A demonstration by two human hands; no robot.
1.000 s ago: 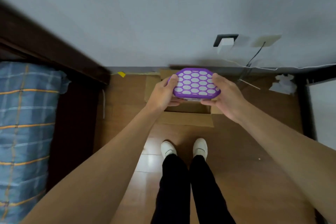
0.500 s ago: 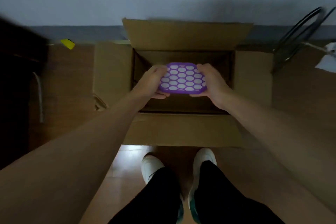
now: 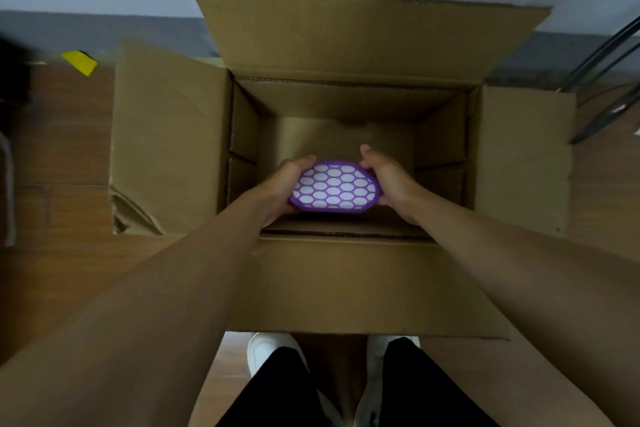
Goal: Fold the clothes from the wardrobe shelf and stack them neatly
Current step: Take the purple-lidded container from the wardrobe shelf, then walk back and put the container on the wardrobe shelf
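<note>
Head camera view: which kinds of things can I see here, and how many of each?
Cardboard box: 1
Purple case: 1
Hands: 2, the left hand and the right hand, both holding the case inside the box
White shoes: 2, the left shoe and the right shoe
Yellow scrap on the floor: 1
Total: 7

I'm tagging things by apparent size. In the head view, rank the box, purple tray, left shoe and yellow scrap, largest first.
1. box
2. purple tray
3. left shoe, mostly hidden by the leg and box, so its rank is judged on the visible part only
4. yellow scrap
</note>
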